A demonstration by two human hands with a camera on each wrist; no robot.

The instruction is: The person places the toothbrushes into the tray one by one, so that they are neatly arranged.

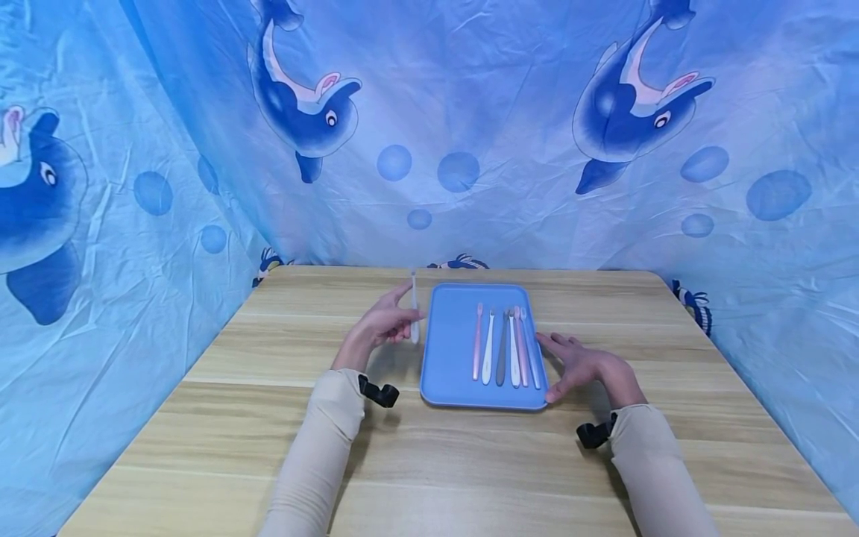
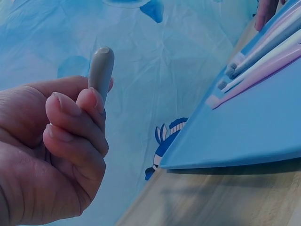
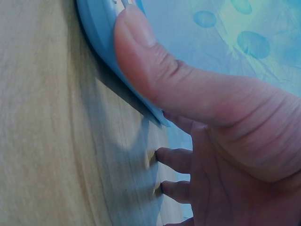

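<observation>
My left hand (image 1: 389,319) pinches a pale grey toothbrush (image 1: 414,328) upright, raised just left of the blue tray (image 1: 446,350). In the left wrist view the rounded handle end of that toothbrush (image 2: 101,68) sticks out past curled fingers. Several toothbrushes lie side by side on the right half of the tray: a pink one (image 1: 477,347), a white one (image 1: 488,352), a dark grey one (image 1: 501,356) and more beside them. At the tray's right side is my right hand (image 1: 587,367), fingers spread; its thumb (image 3: 136,52) rests against the rim, other fingertips touch the table.
The tray stands on a light wooden table (image 1: 429,470) toward its far edge. Blue curtains (image 1: 510,231) printed with dolphins hang behind the table and along both sides. Each wrist wears a small black camera (image 1: 381,394) on a strap.
</observation>
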